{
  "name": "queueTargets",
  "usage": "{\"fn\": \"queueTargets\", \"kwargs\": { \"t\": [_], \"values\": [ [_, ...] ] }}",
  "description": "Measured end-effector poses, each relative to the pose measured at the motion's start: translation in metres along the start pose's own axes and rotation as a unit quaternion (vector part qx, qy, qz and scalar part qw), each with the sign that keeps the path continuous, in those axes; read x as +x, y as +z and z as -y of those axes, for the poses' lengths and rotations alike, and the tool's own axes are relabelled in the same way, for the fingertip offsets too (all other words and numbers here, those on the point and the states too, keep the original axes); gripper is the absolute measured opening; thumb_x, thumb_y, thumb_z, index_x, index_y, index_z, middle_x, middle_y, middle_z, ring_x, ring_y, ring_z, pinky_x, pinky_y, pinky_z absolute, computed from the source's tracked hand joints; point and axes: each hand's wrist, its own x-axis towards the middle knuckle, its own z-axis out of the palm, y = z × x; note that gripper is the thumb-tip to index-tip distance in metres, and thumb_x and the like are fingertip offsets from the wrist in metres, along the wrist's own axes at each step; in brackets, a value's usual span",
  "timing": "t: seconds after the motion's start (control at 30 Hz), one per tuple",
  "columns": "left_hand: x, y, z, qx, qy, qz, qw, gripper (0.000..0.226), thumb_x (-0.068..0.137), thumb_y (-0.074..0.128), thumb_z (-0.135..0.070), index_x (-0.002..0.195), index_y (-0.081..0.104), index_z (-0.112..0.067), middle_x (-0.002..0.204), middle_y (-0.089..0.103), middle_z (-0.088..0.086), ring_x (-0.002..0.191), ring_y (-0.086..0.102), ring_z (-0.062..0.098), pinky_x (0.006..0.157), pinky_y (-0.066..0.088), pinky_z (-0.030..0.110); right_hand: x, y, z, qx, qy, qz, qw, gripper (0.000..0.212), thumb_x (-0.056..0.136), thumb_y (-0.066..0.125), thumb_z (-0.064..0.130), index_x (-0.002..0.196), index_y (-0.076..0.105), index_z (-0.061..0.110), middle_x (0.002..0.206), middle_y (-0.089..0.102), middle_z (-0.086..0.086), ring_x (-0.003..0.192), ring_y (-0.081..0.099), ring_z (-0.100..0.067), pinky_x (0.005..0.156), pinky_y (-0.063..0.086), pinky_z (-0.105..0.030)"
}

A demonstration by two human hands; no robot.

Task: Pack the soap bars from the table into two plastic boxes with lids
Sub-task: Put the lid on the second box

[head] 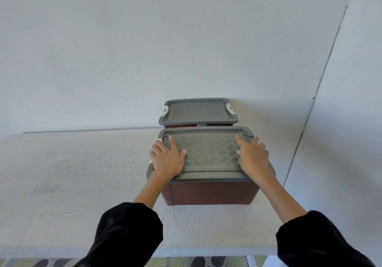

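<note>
The left grip [167, 160] and right grip [253, 157], fingers spread apart and flat, press the grey lid [208, 153] on the near box [208, 192] on the table [82, 173], the second lidded box [199, 111] just behind.

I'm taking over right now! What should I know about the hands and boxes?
Left hand: flat, pressing the left end of the near lid.
Right hand: flat, pressing its right end.
Near box stands on the table, far box behind it, far lid on.
Done: no soap shows on the table.
Left: check the near lid is clicked shut; I cannot tell.
</note>
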Motion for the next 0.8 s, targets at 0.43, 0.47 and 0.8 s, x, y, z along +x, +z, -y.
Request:
{"fn": "queueTargets", "kwargs": {
  "t": [0.43, 0.47, 0.8],
  "values": [
    [0.036, -0.011, 0.044, -0.286, 0.059, 0.065, 0.954, 0.048, 0.102, 0.013, -0.024, 0.149, 0.005, -0.030, 0.156, 0.012, 0.011, 0.144, 0.007, 0.032, 0.117, 0.009, 0.048, 0.036, -0.008, -0.032, 0.135, 0.029, 0.106, 0.985, 0.052, 0.101, 0.017, 0.040, 0.149, 0.006, 0.025, 0.158, 0.003, -0.013, 0.144, 0.013, -0.035, 0.115, 0.018, -0.052],
    [0.032, -0.011, 0.042, -0.352, 0.073, 0.077, 0.930, 0.046, 0.102, 0.014, -0.019, 0.147, 0.011, -0.029, 0.150, 0.026, 0.010, 0.140, 0.022, 0.030, 0.114, 0.020, 0.043, 0.040, -0.008, -0.034, 0.195, 0.046, 0.127, 0.971, 0.053, 0.101, 0.017, 0.039, 0.150, 0.003, 0.025, 0.158, 0.006, -0.012, 0.144, 0.014, -0.034, 0.117, 0.016, -0.048],
    [0.029, -0.019, 0.039, -0.427, 0.042, 0.118, 0.895, 0.053, 0.099, 0.027, -0.010, 0.147, 0.013, -0.029, 0.138, 0.043, 0.009, 0.125, 0.044, 0.029, 0.107, 0.034, 0.034, 0.047, -0.014, -0.029, 0.342, 0.069, 0.154, 0.924, 0.051, 0.102, 0.031, 0.018, 0.148, 0.011, 0.017, 0.151, 0.029, -0.011, 0.135, 0.034, -0.029, 0.109, 0.026, -0.039]
  ]
}}
